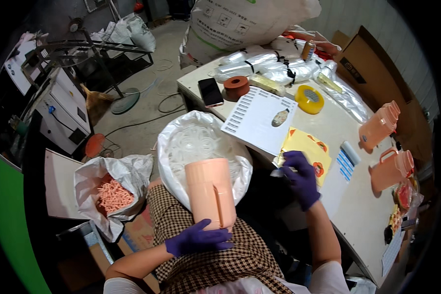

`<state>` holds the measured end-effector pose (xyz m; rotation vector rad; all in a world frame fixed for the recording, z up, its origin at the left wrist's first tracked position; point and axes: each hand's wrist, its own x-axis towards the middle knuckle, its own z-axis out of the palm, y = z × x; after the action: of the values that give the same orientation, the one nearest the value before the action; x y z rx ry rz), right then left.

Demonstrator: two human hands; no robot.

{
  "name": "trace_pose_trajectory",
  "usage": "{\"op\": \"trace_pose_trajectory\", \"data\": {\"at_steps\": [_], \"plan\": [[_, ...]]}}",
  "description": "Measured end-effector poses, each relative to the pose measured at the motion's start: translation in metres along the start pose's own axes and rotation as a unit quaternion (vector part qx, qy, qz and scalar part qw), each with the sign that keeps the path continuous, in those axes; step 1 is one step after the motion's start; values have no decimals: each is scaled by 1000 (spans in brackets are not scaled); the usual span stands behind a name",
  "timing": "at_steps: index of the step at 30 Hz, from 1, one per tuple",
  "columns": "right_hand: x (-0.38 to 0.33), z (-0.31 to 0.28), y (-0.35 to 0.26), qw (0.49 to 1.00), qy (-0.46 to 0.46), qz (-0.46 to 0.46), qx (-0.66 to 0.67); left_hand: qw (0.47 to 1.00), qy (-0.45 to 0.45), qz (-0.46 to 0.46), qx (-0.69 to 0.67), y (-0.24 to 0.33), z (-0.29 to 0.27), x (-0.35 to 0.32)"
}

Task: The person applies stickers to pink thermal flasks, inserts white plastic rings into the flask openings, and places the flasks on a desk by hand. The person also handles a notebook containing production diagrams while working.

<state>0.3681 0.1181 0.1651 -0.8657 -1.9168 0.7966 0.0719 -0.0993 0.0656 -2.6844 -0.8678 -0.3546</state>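
The peach plastic jug (207, 188) is being held over the checked apron (169, 213), its near end grasped by the left hand (199, 239). By the yellow sticker sheet (304, 146), the right hand (301, 179) is curled; whether anything is pinched cannot be told.

The jug (201, 188) at six o'clock is smooth, satiny plastic; the apron (171, 215), matt cloth; the two-o'clock tape roll (314, 107), glossy plastic; the eight-o'clock sack (139, 179), wrinkled plastic.

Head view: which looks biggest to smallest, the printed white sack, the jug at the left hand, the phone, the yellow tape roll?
1. Printed white sack
2. Jug
3. Phone and yellow tape roll: too alike to rank
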Motion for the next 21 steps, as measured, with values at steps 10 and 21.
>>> {"op": "trace_pose_trajectory", "data": {"at_steps": [10, 21], "plan": [[59, 144, -19, 957, -228, 155, 88, 997, -71, -2, 21, -1, -19, -2], [80, 137, -5, 921, -138, 265, 252, 979, 105, -155, 83, -11, -71, -52]]}}
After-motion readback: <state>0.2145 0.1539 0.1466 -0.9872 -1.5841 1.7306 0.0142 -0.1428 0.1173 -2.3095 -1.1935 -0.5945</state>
